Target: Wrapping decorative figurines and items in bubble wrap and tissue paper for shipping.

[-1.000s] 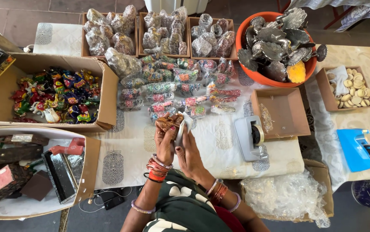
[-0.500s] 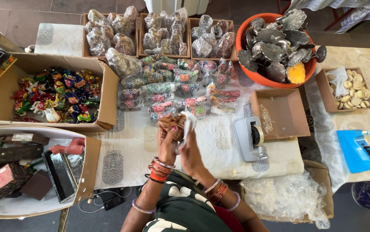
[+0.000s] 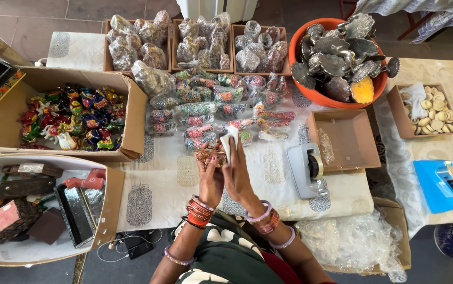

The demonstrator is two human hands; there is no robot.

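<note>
Over patterned cloth (image 3: 158, 184), both hands press a small brown ornament (image 3: 209, 155).

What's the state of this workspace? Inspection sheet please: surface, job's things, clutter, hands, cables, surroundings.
Surface: table under a pale printed cloth, mostly covered.
Job's things: small brown ornament and a white piece, held up over the cloth.
Clutter: wrapped trinkets in rows; three trays of wrapped items; orange bowl of metal pieces; cardboard box of painted figures; empty brown tray; grey tape dispenser; blue tape dispenser; bubble wrap.
Hands: left hand grips the ornament; right hand holds the white piece; bangles on both wrists.
Cables: white lead and dark plug below the table edge.
Surroundings: tiled floor; another cloth-covered table on the right.
</note>
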